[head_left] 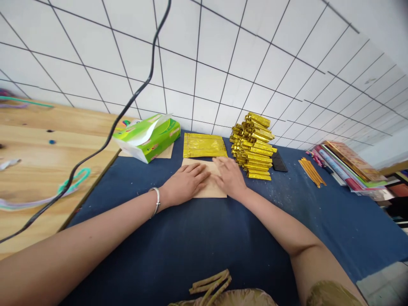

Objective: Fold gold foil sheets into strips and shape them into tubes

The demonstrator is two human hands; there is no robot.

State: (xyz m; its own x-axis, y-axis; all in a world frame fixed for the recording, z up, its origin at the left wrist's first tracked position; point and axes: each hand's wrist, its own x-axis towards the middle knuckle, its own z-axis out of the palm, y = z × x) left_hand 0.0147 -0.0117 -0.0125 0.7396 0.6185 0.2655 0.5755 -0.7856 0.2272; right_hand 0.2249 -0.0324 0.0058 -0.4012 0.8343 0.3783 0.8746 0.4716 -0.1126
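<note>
My left hand (184,183) and my right hand (230,177) both lie flat, fingers together, on a tan paper sheet (213,191) on the dark blue cloth (197,238). A silver bangle sits on my left wrist. Just beyond the sheet is a flat stack of gold foil sheets (204,145). Right of my right hand stands a tall pile of folded gold foil pieces (253,146). Neither hand grips anything; they press on the paper.
A green tissue pack (148,137) lies at the back left. A wooden table (38,170) with a black cable and pipe cleaners is left. Thin sticks (312,171), a black phone (279,162) and stacked books (349,165) lie at right. Twisted paper strips (210,285) sit near me.
</note>
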